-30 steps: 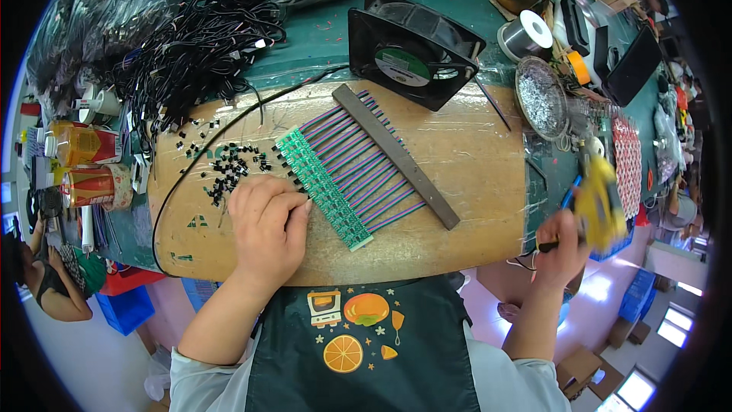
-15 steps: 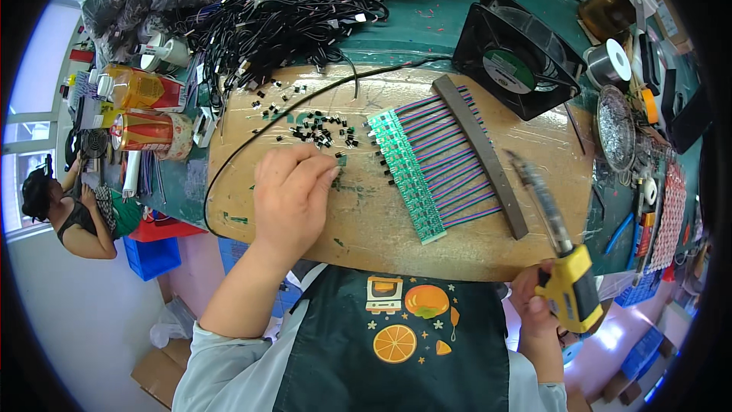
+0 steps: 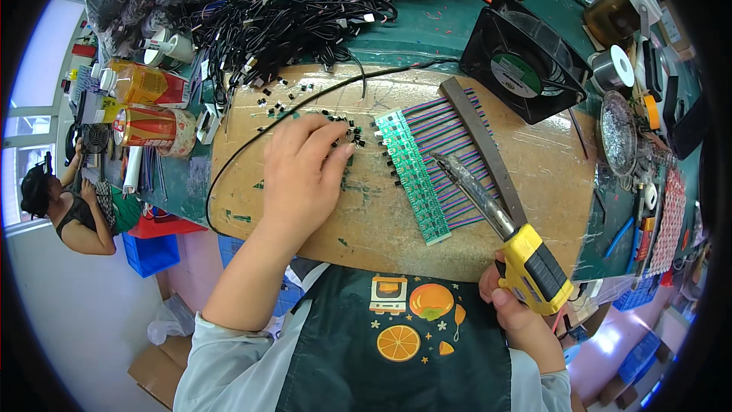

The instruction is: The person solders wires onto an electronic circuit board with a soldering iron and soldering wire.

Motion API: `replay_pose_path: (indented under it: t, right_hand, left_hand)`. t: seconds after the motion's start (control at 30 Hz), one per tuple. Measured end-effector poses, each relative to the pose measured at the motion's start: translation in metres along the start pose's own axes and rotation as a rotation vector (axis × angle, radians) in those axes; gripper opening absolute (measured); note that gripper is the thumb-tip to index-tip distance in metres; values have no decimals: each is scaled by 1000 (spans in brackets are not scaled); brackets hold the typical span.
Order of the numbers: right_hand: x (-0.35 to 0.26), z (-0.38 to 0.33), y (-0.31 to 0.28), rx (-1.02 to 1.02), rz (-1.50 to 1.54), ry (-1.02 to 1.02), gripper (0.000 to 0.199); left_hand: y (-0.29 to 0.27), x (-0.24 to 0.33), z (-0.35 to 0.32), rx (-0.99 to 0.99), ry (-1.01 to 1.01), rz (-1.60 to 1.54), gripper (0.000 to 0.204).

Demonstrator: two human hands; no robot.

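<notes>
My left hand [image 3: 305, 175] is over the board at a scatter of small black parts with metal legs [image 3: 355, 133]. Its thumb and forefinger are bent and slightly apart, and I see nothing between them; the other fingertips are partly hidden. In my right hand [image 3: 507, 301], closed round its grip, is a yellow and black soldering gun [image 3: 537, 271]. Its long metal barrel points up and left, the dark tip above the wires beside a green circuit board strip [image 3: 415, 183]. Black parts stick out along the strip's left edge. A dark bar [image 3: 480, 145] lies across its coloured wires.
Beneath these lies a worn brown board [image 3: 374, 248]. A black fan [image 3: 522, 61] stands at the back right, its black cable [image 3: 305, 103] curving across the board. Bundled black cables [image 3: 297, 15] pile up behind. At right are a solder spool [image 3: 612, 69] and a round metal dish [image 3: 618, 133].
My left hand has moved up and right to the black parts, its thumb and forefinger parting. My right hand has brought the soldering gun left, its tip now over the wires.
</notes>
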State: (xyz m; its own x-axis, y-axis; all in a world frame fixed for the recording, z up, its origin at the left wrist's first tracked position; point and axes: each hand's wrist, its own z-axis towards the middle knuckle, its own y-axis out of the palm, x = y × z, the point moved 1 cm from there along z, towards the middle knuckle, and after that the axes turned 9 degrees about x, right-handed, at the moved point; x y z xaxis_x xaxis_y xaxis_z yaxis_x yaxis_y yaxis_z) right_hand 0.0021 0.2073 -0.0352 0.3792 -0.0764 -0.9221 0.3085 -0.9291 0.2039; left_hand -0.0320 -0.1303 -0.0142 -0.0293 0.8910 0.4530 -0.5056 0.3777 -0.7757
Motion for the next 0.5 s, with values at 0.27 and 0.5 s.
replay_pose_path:
  t: [0.27, 0.5]
  right_hand:
    - [6, -4, -2, 55, 33, 58, 66]
    - [8, -1, -3, 6, 7, 31, 65]
  left_hand:
    - [1, 3, 4, -199, 237, 48, 15]
    - [-18, 6, -19, -255, 302, -36, 19]
